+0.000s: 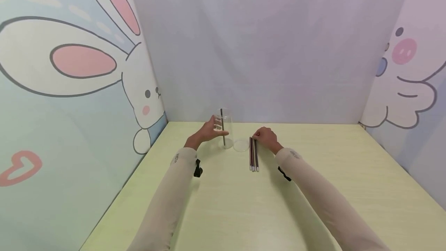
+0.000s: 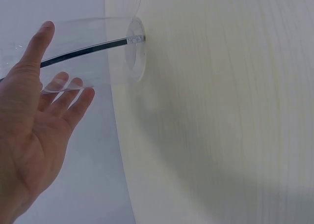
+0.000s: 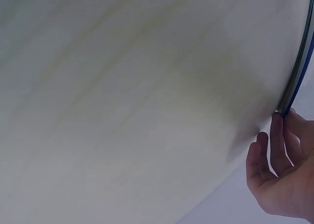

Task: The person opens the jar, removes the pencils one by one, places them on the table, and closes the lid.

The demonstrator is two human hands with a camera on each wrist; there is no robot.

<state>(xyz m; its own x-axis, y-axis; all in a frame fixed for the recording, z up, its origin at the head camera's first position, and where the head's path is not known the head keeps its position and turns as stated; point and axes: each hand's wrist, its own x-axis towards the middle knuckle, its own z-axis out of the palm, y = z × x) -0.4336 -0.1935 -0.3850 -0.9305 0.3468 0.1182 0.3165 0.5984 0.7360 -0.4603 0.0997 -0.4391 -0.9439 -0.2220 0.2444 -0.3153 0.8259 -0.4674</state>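
Note:
A clear cylindrical container (image 1: 229, 129) stands upright near the back of the table, with one dark pencil (image 2: 88, 50) leaning inside, its eraser end at the bottom. My left hand (image 1: 209, 131) holds the container from the left, thumb on one side and fingers round the other. Several dark pencils (image 1: 253, 156) lie side by side right of the container, eraser ends toward me. At their far ends, my right hand (image 1: 266, 136) pinches a pencil tip between thumb and finger. In the right wrist view, dark and blue pencils (image 3: 298, 62) run up from those fingertips.
Between the container and the pencils lies a clear round lid (image 1: 241, 145), flat on the pale wooden table (image 1: 223, 204). A plain grey curtain (image 1: 261, 49) hangs behind the table. Cartoon-printed panels (image 1: 80, 127) flank both sides.

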